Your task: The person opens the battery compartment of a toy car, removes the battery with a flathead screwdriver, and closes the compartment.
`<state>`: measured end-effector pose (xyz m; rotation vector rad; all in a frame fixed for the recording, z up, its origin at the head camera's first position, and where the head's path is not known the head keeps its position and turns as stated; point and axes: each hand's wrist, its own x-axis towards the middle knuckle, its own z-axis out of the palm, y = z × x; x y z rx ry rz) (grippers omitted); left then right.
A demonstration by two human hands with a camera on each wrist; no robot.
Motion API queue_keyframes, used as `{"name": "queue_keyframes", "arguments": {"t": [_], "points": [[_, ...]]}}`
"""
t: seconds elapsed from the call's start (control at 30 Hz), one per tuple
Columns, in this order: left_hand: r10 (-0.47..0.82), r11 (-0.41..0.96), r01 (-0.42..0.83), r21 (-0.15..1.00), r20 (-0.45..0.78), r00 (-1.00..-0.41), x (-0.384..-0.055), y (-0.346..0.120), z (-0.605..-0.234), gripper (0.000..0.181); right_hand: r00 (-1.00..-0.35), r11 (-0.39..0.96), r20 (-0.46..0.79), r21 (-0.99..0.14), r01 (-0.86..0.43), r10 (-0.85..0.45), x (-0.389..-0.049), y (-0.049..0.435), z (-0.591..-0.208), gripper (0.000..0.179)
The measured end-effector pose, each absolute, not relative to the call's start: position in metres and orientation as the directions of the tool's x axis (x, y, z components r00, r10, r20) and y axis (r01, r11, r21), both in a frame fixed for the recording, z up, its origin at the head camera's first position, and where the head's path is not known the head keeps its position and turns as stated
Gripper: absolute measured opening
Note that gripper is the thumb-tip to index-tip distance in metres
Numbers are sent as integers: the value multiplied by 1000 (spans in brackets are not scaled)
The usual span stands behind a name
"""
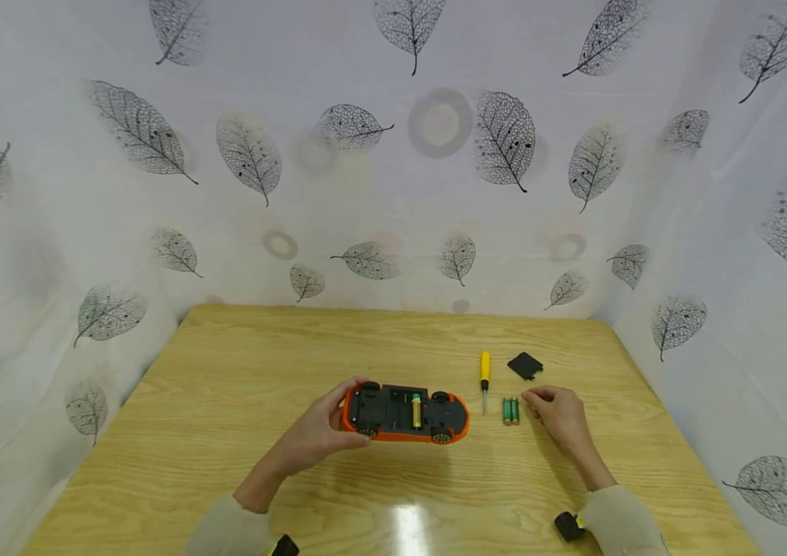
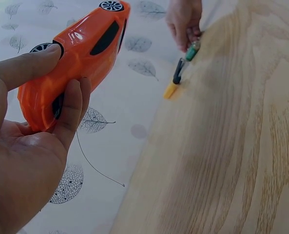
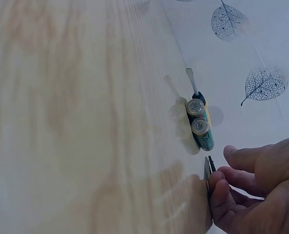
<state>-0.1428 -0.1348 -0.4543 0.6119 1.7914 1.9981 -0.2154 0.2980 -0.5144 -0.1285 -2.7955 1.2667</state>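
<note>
My left hand (image 1: 320, 425) grips the rear of an orange toy car (image 2: 86, 63), fingers and thumb on opposite sides. In the head view the car's black underside (image 1: 382, 409) faces up. One gold-and-green battery (image 1: 416, 413) lies in its uncovered battery bay. Two green batteries (image 1: 510, 411) lie side by side on the table at the right. Close beside them is my right hand (image 1: 561, 415), its thumb and fingers apart and holding nothing in the right wrist view. The fingertips (image 3: 221, 187) overlap a black cover (image 3: 211, 165) there.
A yellow-handled screwdriver (image 1: 485, 374) lies left of the loose batteries, its blade toward me. Behind them the black square cover rests on the wooden table (image 1: 240, 371). A leaf-patterned white curtain (image 1: 379, 208) encloses the back and sides.
</note>
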Motion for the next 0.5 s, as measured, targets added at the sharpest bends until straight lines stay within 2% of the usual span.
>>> {"name": "queue_keyframes", "arguments": {"t": [0.23,0.5], "points": [[556,-102,12,995,67,-829,-143,-134,-453,89,-995,640,31,-767,36,93,-213,297,-510,30],[555,-105,-2,994,57,-830,-143,-134,-453,90,-988,646,151,-758,-91,39,-204,286,-490,35]]}}
